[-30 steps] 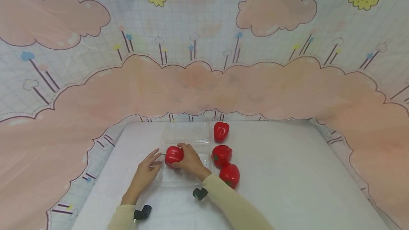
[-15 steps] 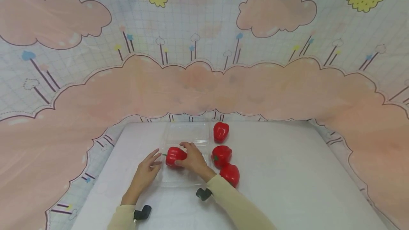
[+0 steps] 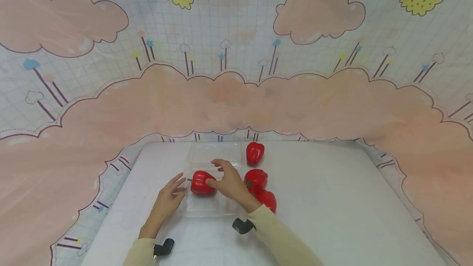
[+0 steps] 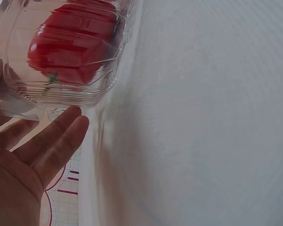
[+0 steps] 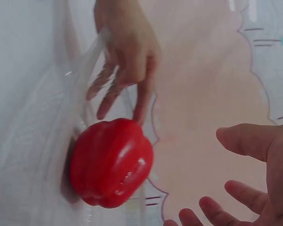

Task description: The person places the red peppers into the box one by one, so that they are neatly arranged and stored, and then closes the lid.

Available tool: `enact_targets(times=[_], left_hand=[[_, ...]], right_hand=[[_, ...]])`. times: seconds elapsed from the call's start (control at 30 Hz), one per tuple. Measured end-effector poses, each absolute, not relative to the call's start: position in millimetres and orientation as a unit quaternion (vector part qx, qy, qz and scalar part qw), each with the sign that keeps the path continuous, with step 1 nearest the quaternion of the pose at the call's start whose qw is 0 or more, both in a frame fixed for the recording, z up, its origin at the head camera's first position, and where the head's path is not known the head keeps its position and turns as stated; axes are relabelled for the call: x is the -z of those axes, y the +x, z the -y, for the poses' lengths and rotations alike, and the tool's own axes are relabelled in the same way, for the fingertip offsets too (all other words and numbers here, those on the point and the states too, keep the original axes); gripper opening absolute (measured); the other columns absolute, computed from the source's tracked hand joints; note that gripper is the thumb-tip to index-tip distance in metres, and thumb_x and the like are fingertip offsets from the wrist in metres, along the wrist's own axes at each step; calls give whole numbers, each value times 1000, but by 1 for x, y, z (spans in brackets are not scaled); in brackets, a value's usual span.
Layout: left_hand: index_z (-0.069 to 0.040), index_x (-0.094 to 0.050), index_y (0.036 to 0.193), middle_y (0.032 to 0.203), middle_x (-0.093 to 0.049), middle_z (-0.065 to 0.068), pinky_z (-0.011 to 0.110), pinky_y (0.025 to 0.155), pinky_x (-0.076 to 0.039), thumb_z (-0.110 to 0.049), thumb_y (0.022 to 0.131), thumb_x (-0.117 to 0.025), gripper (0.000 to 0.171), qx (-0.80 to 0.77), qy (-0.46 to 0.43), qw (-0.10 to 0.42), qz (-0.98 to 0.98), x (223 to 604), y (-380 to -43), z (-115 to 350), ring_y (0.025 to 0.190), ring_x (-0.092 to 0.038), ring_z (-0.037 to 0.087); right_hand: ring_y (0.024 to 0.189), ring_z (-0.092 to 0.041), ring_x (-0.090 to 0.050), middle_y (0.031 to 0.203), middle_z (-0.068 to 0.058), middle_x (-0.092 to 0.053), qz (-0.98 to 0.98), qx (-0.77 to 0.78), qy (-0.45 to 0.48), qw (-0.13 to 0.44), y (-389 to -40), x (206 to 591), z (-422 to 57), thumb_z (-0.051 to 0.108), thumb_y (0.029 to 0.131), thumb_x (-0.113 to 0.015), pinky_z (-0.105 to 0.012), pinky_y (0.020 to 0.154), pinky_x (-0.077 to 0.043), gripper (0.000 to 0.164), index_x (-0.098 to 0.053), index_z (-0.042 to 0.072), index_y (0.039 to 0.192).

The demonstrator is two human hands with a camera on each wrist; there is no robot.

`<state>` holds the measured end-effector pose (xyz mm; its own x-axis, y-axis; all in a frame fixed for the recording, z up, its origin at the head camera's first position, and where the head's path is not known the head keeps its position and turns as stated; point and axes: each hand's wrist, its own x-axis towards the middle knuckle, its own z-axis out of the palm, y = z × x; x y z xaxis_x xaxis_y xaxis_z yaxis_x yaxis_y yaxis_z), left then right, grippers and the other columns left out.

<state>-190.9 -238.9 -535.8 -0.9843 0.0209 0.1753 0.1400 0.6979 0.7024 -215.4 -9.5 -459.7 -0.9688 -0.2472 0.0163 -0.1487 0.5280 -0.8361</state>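
A red bell pepper [image 3: 198,183] lies on its side in the base of a clear plastic clamshell box [image 3: 212,209], its green stem toward the left. My right hand [image 3: 233,184] is just right of that pepper. The right wrist view shows its fingers spread and a gap between them and the pepper [image 5: 111,162]. At the box's left side is my left hand [image 3: 170,199], its fingers extended. In the left wrist view the left fingertips [image 4: 78,123] are at the box's edge; whether they touch it I cannot tell.
The box's open lid [image 3: 216,153] lies flat behind its base. Three more red bell peppers stand to the right: one at the back [image 3: 255,153], one in the middle [image 3: 256,180] and one nearer [image 3: 268,200], partly behind the right wrist. A patterned cloth [image 3: 236,102] hangs behind the white table [image 3: 332,200].
My right hand has let go of the pepper in the box and drawn back to the right, its fingers opening. The left hand has stayed at the box's left side.
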Motion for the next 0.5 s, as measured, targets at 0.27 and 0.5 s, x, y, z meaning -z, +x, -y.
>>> enact_targets(times=[0.27,0.5], left_hand=[[-4,-54,139,154,-43,12,43,90,-59,-3,91,-60,48,390,-48,81,916,537,-191,240,112,-68,32],[-5,-53,140,155,-42,12,44,91,-58,-5,92,-59,48,388,-45,80,917,537,-190,240,113,-67,33]], right_hand=[[123,-24,-54,138,-4,-55,-852,504,-125,70,-203,442,-9,26,81,-78,-40,92,-59,63,-49,26,138],[123,-22,-54,137,-1,-54,-840,516,-152,73,-195,435,-24,26,81,-78,-43,97,-57,63,-49,25,137]])
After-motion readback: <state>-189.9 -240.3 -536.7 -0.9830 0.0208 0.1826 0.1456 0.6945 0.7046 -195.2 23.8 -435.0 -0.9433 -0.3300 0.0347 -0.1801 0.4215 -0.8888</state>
